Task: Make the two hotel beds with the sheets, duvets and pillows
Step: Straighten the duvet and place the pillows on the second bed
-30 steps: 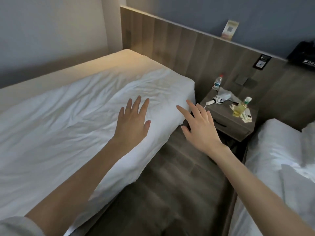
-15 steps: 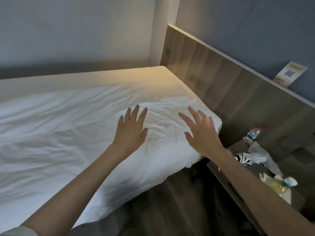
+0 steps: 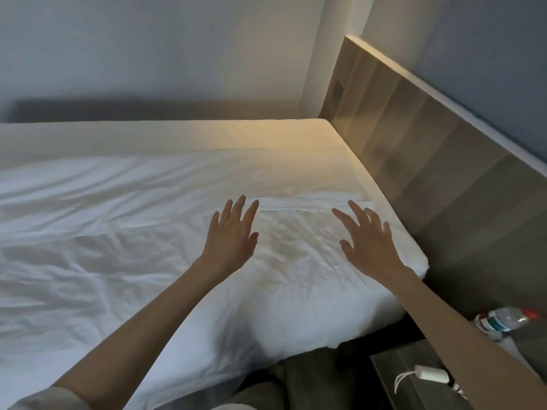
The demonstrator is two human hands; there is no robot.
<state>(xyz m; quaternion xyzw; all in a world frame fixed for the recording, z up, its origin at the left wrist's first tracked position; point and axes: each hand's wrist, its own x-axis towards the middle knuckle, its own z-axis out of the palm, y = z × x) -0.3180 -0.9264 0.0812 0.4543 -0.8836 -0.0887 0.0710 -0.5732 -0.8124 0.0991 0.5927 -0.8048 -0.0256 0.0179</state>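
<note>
Both hands are out over the head end of the bed [image 3: 183, 134], the left hand [image 3: 229, 238] and the right hand [image 3: 368, 242] palm-down with fingers spread, pinching nothing; I cannot tell whether they touch the cloth. Under them the white sheet [image 3: 118, 247] lies wrinkled across the mattress, reaching the corner by the wooden headboard [image 3: 429, 161]. One water bottle [image 3: 503, 319] lies on the nightstand [image 3: 393, 377] beside the bed.

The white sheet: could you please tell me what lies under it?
A cream mattress, bare along the far edge. The rest is hidden by the sheet, with the left hand and right hand spread over it.
</note>
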